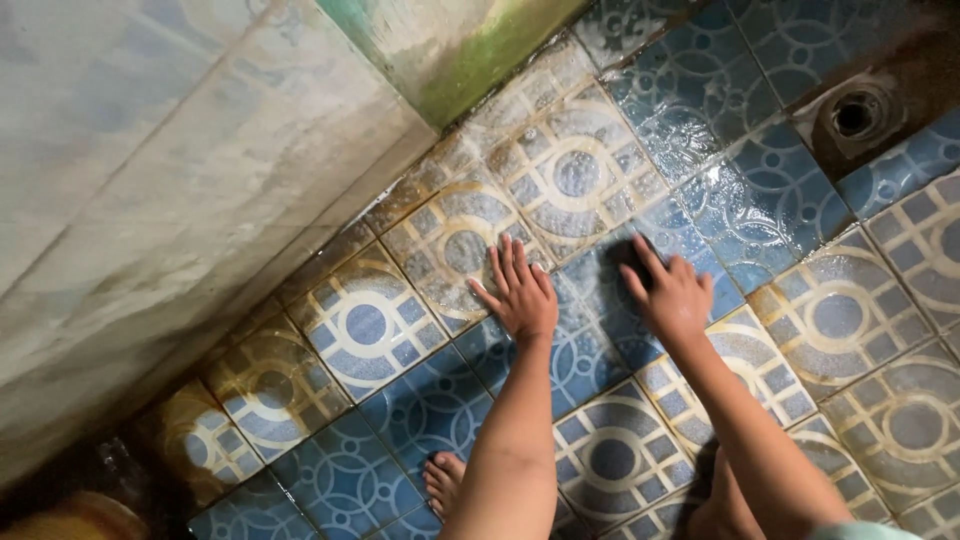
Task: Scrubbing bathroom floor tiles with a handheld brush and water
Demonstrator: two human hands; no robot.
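At the near edge of the floor [340,480], bare toes [443,478] are being planted on a wet blue patterned tile, and both forearms are being extended away from them toward the wall.

The left hand [520,290] is being pressed flat on the tiles, palm down, with its fingers [508,258] spread apart and pointed toward the wall [150,190]; nothing is being held in it.

The right hand [672,295] is being laid just beside the left, slightly farther toward the drain side. A dark scrubbing pad [625,255] is being held down under its fingertips [648,262]; the fingers are being kept together over the pad, pressing rather than gripping. Only the pad's far left portion is visible, so its long axis cannot be told. The pad is lying directly beneath and ahead of the right fingers, well nearer to the right hand than to the left, on a blue tile between soapy cream tiles.

Beyond, foamy tiles [570,170] are running along the stained wall base. At the far right corner, a round floor drain [855,115] is being surrounded by brown staining.
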